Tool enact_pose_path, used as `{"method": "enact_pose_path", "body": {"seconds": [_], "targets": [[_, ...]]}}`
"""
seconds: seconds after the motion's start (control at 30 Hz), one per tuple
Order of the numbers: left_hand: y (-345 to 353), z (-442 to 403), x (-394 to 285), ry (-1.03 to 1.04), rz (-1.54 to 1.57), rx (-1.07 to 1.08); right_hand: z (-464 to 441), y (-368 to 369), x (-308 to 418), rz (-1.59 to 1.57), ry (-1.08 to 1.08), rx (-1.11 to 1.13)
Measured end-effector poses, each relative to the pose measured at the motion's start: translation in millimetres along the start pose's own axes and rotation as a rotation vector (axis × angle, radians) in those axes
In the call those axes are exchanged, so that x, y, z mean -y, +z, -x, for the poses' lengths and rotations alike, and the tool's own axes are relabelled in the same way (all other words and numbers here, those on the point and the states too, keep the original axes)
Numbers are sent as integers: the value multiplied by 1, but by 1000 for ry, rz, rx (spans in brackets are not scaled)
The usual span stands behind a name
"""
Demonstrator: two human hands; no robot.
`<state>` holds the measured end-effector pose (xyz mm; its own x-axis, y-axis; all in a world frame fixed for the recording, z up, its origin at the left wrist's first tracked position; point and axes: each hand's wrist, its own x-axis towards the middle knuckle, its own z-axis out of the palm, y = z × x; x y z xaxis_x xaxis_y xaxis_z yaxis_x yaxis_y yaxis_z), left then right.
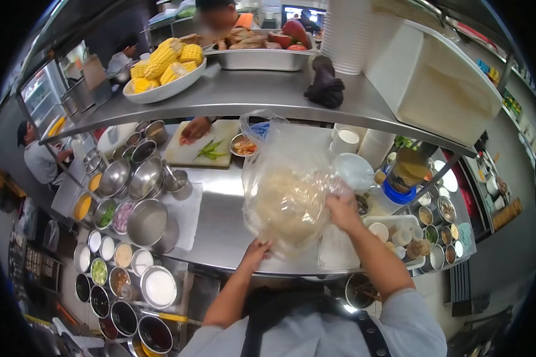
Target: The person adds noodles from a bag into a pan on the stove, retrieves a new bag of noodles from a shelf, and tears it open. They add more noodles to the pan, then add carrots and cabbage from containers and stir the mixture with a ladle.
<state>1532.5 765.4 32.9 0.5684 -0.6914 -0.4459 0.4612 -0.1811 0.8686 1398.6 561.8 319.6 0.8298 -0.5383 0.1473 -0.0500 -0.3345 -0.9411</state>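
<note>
A large clear plastic bag with a pale yellowish mass inside sits over the middle of the steel counter. What the mass is, I cannot make out through the shiny film. My right hand grips the bag's right side, its fingertips partly hidden by the plastic. At the lower left edge of the bag, my left hand is closed on the film. The bag's loose upper part spreads toward the shelf. A white cutting board lies just below my right hand.
Across the counter, another person's hand works at a cutting board with green strips. Steel bowls crowd the left; a tray of small containers stands right. A steel shelf overhangs, holding a corn bowl.
</note>
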Motion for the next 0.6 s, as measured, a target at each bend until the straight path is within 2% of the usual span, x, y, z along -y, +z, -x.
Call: {"method": "enact_pose_path", "body": {"seconds": [0.07, 0.1, 0.13, 0.17, 0.2, 0.23, 0.27, 0.3, 0.37, 0.4, 0.5, 0.53, 0.6], "targets": [[15, -1, -43, -48, -238, -111, -29, -1, -12, 103, -24, 15], [12, -9, -44, -49, -233, -118, -40, 2, -18, 45, -186, 43], [8, -19, -43, -54, 1, -110, -46, 4, -21, -14, -348, 71], [3, -28, -40, -58, 234, -100, -44, 8, -24, -15, -348, 78], [-2, -17, -48, -65, 411, 0, -37, 13, -28, 96, -368, 117], [0, 8, -62, -65, 414, -5, -31, 19, -32, 206, -390, 156], [6, 43, -81, 10, 642, 167, -24, 29, -42, -71, -213, 215], [9, 68, -92, 82, 867, 339, -26, 32, -52, -77, -204, 220], [11, 91, -88, 28, 930, 387, -16, 36, -76, 51, -590, 317], [12, 98, -81, -10, 993, 449, -6, 39, -83, -11, -557, 346], [1, 87, -27, -39, 829, 337, 17, 54, -156, 138, -538, 317], [2, 84, -19, -50, 827, 338, 29, 59, -165, 126, -489, 309], [3, 76, -5, 29, 630, 216, 45, 69, -180, 165, -456, 248]]}}
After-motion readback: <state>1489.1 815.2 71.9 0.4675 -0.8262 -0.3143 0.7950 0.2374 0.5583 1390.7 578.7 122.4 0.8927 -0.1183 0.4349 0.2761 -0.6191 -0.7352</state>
